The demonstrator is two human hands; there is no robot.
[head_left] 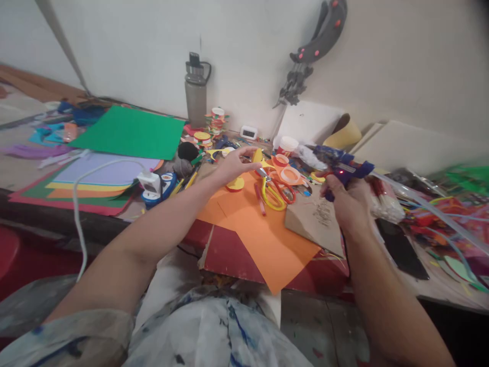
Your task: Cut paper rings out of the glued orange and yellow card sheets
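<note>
My left hand [242,162] pinches a small yellow paper piece [258,155] between thumb and fingers, above the middle of the worktop. My right hand [352,204] is wrapped round the handle of a blue hot glue gun [346,172] with a small red light lit. A long translucent glue stick [431,210] sticks out of its back to the right. The gun's nozzle end points left and is hard to make out. Below my left hand lie yellow-handled scissors [275,203], a red pen [260,200] and a sheet of orange paper [267,239].
A brown cardboard piece [311,227] and a black phone [402,248] lie near my right arm. Coloured sheets, a green one [132,131] among them, are at left beside a power strip [162,187] with a white cable. A grey bottle [196,97] stands by the wall.
</note>
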